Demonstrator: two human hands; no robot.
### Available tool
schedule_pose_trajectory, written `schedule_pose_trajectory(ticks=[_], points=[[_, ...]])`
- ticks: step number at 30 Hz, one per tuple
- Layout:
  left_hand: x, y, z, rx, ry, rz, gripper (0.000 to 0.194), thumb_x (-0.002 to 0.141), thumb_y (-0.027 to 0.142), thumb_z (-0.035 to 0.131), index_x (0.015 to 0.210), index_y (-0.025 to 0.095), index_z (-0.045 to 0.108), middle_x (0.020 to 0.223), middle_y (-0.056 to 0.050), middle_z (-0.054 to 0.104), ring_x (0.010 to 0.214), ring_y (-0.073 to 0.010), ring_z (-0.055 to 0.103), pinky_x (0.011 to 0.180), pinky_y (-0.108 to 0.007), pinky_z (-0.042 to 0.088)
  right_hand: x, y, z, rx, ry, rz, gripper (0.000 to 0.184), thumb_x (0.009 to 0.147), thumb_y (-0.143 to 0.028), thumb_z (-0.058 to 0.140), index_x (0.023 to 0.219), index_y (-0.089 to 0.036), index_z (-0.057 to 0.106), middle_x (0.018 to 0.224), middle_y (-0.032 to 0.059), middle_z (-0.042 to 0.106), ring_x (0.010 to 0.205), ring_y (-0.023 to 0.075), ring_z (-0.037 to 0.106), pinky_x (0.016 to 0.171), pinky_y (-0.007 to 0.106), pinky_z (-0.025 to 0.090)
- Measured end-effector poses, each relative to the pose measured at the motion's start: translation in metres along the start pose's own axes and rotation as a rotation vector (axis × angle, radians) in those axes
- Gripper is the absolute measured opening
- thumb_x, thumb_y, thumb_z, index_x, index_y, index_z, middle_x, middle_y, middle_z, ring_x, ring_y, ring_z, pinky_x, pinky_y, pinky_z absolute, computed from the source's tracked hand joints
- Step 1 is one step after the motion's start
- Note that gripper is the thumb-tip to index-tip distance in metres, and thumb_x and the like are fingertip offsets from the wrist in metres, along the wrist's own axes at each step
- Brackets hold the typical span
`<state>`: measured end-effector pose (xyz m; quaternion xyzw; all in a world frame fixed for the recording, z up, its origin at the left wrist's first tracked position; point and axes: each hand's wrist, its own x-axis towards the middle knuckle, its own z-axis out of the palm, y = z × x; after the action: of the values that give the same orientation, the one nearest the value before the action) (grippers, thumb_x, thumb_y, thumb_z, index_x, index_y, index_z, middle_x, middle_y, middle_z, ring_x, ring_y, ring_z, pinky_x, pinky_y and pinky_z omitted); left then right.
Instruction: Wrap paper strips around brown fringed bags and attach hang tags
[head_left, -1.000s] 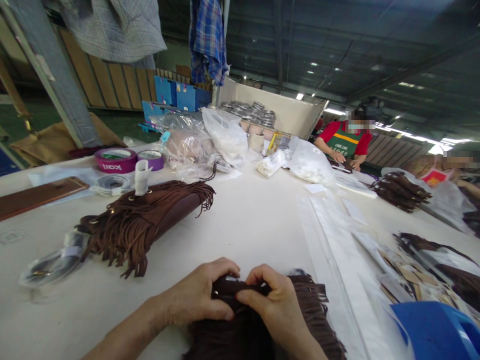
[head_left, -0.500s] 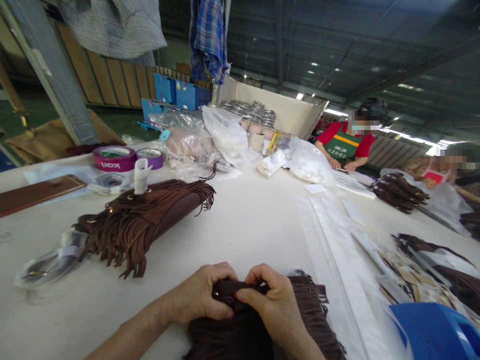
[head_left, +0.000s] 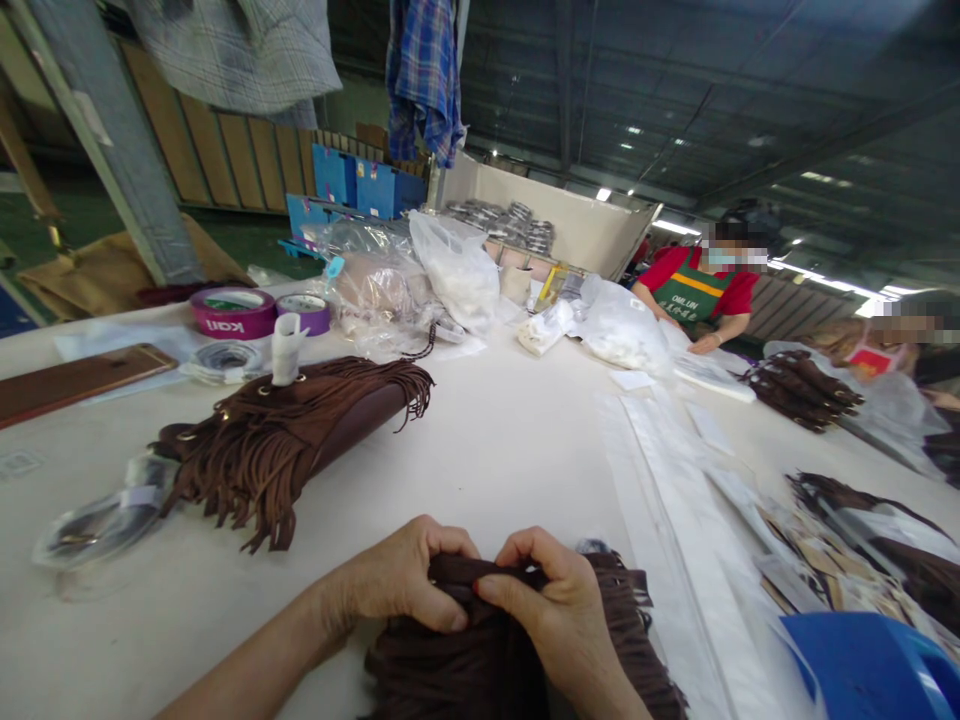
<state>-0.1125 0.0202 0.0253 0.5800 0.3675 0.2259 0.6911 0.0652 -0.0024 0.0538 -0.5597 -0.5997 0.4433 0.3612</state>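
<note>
Both hands pinch the top edge of a dark brown fringed bag (head_left: 457,665) near the front of the table. My left hand (head_left: 409,580) is closed on the left part of that edge, thumb towards me. My right hand (head_left: 551,600) grips the same edge a little to the right, its thumb pressed on the front. The bag's fringe hangs below the fingers, and its lower part is cut off by the frame. Another fringed brown piece (head_left: 630,610) lies right behind my right hand. A second fringed bag (head_left: 300,420) rests on its own at the left.
Left on the white table (head_left: 495,450) are purple tape rolls (head_left: 234,312), a brown phone (head_left: 82,380) and a plastic-wrapped coil (head_left: 105,520). Plastic bags (head_left: 454,270) stand at the back. A blue container (head_left: 870,665) is at the right front. A co-worker (head_left: 697,290) works across the table.
My hands keep their pinch on the bag's edge, with only a slight shift of the fingers. The view has moved a little. Across the table, the co-worker's hands have shifted.
</note>
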Motion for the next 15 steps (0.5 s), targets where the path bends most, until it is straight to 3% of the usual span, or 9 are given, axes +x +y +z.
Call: schedule_pose_trajectory(ticks=[9,15], points=[[0.000,0.002,-0.002,0.048,-0.125,-0.018,0.022,0.052,0.020,0.065,0.072,0.014,0.057,0.058,0.007,0.041,0.054,-0.0074,0.033,0.047,-0.020,0.024,-0.003,0.003,0.002,-0.019,0.001,-0.004,0.014,0.058,-0.025,0.069,0.058,-0.018,0.056,0.053,-0.0051,0.048,0.056,0.0106,0.042,0.052,0.021,0.031],[-0.010,0.000,-0.003,0.054,-0.088,-0.011,0.028,0.051,0.021,0.065,0.077,0.014,0.059,0.060,0.007,0.042,0.055,-0.0079,0.035,0.048,-0.020,0.026,0.001,-0.003,-0.006,0.016,-0.118,0.001,0.014,0.064,-0.028,0.065,0.063,-0.017,0.056,0.054,-0.0060,0.048,0.054,0.0093,0.042,0.051,0.020,0.033]])
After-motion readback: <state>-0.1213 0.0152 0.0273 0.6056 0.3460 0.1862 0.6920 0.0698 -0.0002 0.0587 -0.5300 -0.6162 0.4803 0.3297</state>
